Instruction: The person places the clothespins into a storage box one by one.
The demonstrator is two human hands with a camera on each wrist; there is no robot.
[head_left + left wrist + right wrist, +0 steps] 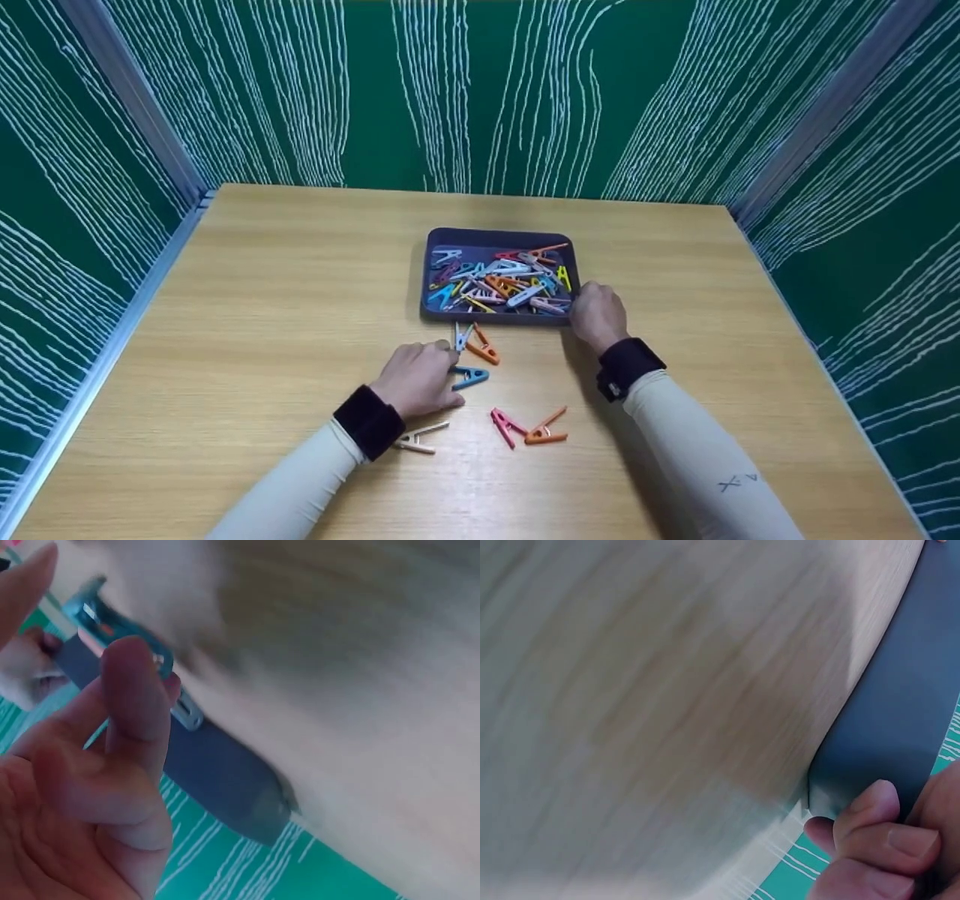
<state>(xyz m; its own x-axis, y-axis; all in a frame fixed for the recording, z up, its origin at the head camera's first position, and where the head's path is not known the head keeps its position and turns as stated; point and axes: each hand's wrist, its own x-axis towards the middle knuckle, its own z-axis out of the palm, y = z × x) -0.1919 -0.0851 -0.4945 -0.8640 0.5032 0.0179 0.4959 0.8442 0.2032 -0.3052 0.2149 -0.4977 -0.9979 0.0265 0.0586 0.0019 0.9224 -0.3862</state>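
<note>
A dark rectangular tray (495,319) holds a heap of many-coloured clothespins (510,281). At its front right corner my right hand (598,315) grips the wall, fingers curled at the corner in the right wrist view. My left hand (420,379) is low over the table, thumb apart from its bent fingers (135,705). Beside those fingers lies a blue clothespin (472,377); whether they touch it I cannot tell. Just beyond are a pale blue clothespin (461,339) and an orange clothespin (484,351), in front of the tray.
Nearer me on the wooden table (262,300) lie a red-pink clothespin (508,427) and another orange clothespin (546,436), close together. A beige clothespin (416,442) is beside my left wrist. Green walls (375,90) with white lines surround the table's back and sides.
</note>
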